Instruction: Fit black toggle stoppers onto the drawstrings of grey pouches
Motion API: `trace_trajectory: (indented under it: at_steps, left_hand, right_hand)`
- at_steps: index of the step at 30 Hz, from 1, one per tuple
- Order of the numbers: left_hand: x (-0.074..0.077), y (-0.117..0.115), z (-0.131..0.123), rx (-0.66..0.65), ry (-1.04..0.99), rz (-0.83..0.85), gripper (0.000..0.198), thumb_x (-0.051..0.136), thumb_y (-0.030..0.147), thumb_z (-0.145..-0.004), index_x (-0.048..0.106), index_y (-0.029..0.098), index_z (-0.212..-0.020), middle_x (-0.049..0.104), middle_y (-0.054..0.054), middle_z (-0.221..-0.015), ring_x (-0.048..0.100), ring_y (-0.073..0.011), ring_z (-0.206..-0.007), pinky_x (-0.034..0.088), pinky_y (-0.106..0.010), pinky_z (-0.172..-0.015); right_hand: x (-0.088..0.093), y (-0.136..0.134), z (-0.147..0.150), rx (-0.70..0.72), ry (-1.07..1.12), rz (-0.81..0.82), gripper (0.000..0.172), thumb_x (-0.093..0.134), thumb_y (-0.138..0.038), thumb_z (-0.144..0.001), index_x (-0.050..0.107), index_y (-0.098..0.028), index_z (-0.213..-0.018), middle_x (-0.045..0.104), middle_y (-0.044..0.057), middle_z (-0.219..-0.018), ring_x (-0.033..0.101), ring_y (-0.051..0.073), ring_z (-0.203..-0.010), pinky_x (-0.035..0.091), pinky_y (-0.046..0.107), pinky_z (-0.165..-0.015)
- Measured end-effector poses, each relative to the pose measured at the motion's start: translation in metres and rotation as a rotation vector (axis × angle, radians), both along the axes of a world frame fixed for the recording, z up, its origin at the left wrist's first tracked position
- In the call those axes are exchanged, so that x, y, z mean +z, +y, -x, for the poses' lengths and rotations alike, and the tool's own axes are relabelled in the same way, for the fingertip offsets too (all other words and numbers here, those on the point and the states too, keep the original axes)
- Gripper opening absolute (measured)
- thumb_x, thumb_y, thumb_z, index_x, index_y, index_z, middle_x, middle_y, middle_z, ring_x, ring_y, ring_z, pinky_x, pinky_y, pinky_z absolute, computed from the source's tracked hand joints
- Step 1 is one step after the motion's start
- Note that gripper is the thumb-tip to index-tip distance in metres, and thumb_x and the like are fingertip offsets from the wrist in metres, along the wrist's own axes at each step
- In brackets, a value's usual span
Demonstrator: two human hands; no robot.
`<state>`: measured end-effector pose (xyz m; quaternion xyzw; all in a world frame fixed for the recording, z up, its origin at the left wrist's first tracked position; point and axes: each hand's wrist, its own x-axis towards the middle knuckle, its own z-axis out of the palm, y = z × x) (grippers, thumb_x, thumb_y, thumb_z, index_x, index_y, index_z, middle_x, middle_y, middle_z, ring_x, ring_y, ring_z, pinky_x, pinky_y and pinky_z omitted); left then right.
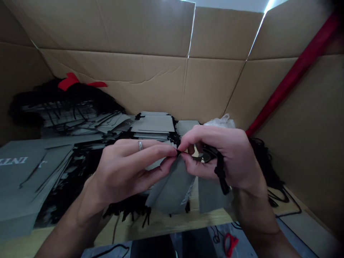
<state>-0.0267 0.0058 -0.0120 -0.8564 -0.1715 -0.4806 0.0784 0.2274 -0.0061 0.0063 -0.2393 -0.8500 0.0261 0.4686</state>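
Note:
My left hand point(134, 166), with a ring on one finger, is pinched on a short black cord point(178, 153) at the top of a grey fabric pouch point(172, 191). The pouch hangs below my fingers and bears pale print near its right edge. My right hand point(225, 157) pinches the same bit of cord from the other side, fingertips almost touching the left ones. A black looped item point(220, 168) lies against the right palm and dangles below it; its kind is unclear. Another grey piece point(213, 195) lies under the right hand.
Stacks of grey pouches point(153, 123) with black cords stand behind my hands. More pouches point(24, 179) cover the left side, with a black cord heap point(67, 96) behind. Cardboard walls point(150, 71) surround the wooden table point(129, 229). Red-handled scissors point(230, 244) lie below its edge.

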Motion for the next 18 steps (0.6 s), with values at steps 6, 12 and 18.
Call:
trace_trajectory:
  at_steps: [6,12,18]
  left_hand:
    - [-0.013,-0.009,0.001,0.089,0.023,-0.072,0.021,0.087,0.018,-0.102,0.082,0.033,-0.117,0.086,-0.002,-0.094,0.085,-0.0227,-0.083,0.07,-0.033,-0.076]
    - [-0.015,-0.01,0.0,0.093,0.015,-0.139,0.016,0.087,0.024,-0.104,0.081,0.032,-0.117,0.086,-0.002,-0.093,0.085,-0.0224,-0.079,0.072,-0.034,-0.073]
    - [-0.011,-0.003,-0.005,0.071,-0.096,-0.057,0.021,0.094,0.026,-0.094,0.085,0.036,-0.109,0.09,0.003,-0.098,0.081,-0.0176,-0.067,0.07,-0.03,-0.064]
  right_hand:
    - [-0.003,-0.002,-0.001,0.007,-0.076,-0.049,0.015,0.068,-0.011,-0.106,0.075,-0.024,-0.105,0.082,0.001,-0.099,0.076,0.016,-0.085,0.063,0.029,-0.076]
    - [-0.005,0.003,-0.003,0.016,-0.038,-0.005,0.015,0.074,-0.013,-0.097,0.077,-0.027,-0.099,0.08,-0.002,-0.091,0.071,0.014,-0.074,0.061,0.029,-0.068]
    - [-0.004,0.003,0.005,0.045,0.108,0.133,0.019,0.079,-0.009,-0.081,0.079,-0.025,-0.091,0.076,-0.006,-0.079,0.063,0.01,-0.06,0.051,0.024,-0.052]
